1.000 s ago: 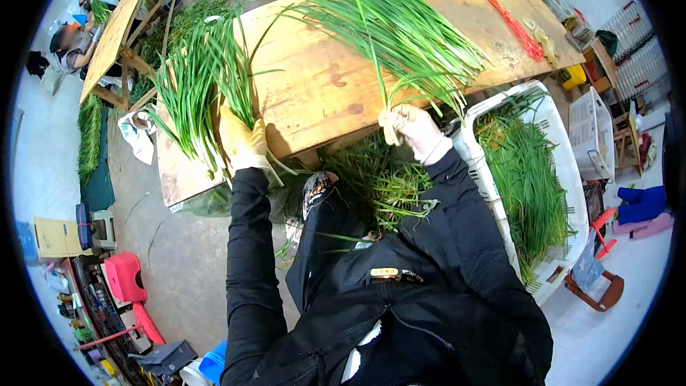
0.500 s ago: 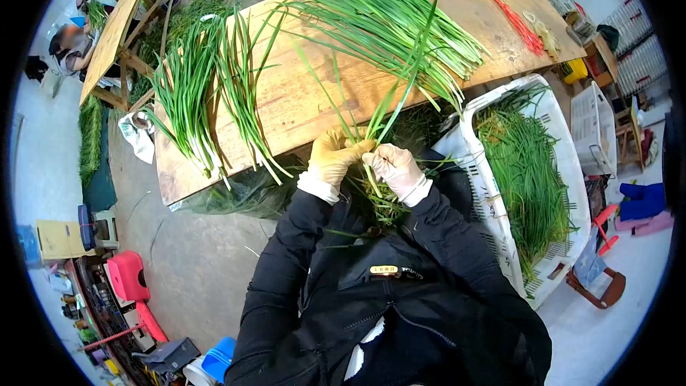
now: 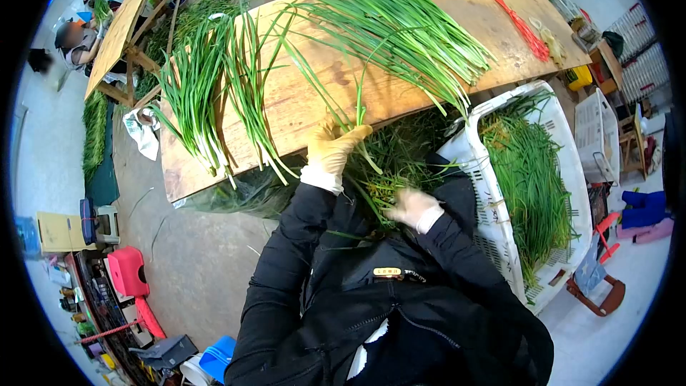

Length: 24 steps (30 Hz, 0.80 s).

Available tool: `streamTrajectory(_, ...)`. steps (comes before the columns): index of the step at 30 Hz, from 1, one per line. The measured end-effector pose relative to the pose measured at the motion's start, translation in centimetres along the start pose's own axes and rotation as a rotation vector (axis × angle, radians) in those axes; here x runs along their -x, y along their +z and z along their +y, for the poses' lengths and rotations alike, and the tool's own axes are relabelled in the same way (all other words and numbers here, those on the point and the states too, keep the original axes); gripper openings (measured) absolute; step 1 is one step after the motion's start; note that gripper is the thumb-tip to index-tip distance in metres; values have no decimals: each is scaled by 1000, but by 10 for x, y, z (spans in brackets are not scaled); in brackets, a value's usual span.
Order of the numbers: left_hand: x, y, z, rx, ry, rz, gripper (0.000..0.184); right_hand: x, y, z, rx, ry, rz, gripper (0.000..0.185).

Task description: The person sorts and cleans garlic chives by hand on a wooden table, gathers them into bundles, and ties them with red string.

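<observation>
My left hand (image 3: 333,146), in a yellowish glove, is closed around a few green chive stalks (image 3: 361,111) at the table's near edge. Lower and to the right, my right hand (image 3: 416,207), in a whitish glove, is smeared by motion beside a heap of leafy trimmings (image 3: 393,161) over my lap; its fingers cannot be made out. On the wooden table (image 3: 307,111) lie a large pile of chives (image 3: 414,36) and, at the left, two smaller bunches, one wider bunch (image 3: 193,93) and one thin bunch (image 3: 251,93).
A white plastic basket (image 3: 493,200) full of loose greens (image 3: 529,186) stands at my right. Red ties (image 3: 518,25) and a pale glove (image 3: 549,43) lie at the table's right end. A person (image 3: 75,43) sits by another table at far left. A pink stool (image 3: 127,271) stands on the floor.
My right hand has left the stalks and dropped down and right toward the trimmings. My left hand stays near the table edge, still with stalks in it.
</observation>
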State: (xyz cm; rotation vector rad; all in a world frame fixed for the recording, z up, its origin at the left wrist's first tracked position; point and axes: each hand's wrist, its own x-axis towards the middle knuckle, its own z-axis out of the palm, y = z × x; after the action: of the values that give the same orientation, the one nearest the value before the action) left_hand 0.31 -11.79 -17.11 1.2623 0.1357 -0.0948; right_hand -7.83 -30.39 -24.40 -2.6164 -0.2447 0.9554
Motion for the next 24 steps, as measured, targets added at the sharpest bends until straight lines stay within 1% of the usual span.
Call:
streamTrajectory(1,3,3,-1,-35,1,-17,17,3,-7,-9,-157,-249,495,69)
streamTrajectory(2,6,7,-2,-36,-6,-20,17,0,-30,-12,-331,-322,442,72)
streamTrajectory(3,7,12,-2,55,-16,-46,16,5,-45,-29,-696,-401,518,71)
streamTrajectory(4,7,17,-2,146,-25,-72,15,-3,-54,-35,-834,-428,524,68)
streamTrajectory(5,7,18,-2,145,-24,-79,15,-7,-63,-45,-1035,-467,454,53)
streamTrajectory(7,5,19,-1,87,-47,-148,16,-23,-62,-54,-1344,-495,421,42)
streamTrajectory(8,6,22,0,171,-14,-159,16,-30,-59,-54,-1457,-549,426,36)
streamTrajectory(11,5,18,-11,146,-11,-152,17,-27,-55,-52,-1530,-597,354,34)
streamTrajectory(12,4,16,-10,145,-13,-152,17,-30,-48,-45,-1420,-566,400,31)
streamTrajectory(13,3,14,-8,170,26,-42,18,-26,-40,-41,-1344,-484,373,32)
streamTrajectory(14,0,12,-3,195,64,62,20,-21,-31,-34,-1113,-400,273,28)
streamTrajectory(15,-2,10,19,144,31,28,26,-15,-21,-24,-878,-314,173,26)
streamTrajectory(17,-19,-13,27,126,135,6,31,-11,7,3,-365,-82,171,21)
streamTrajectory(19,-21,-25,56,119,209,50,37,-12,24,39,157,38,-106,29)
streamTrajectory(21,-31,-57,75,-57,287,152,41,8,-10,42,313,96,-191,36)
streamTrajectory(22,-39,-81,78,-186,326,167,45,8,-13,60,138,-86,104,36)
streamTrajectory(23,-48,-107,75,-318,365,182,50,8,-35,58,-156,-124,233,36)
streamTrajectory(24,-60,-136,65,-520,367,251,55,13,-57,52,-160,-201,580,29)
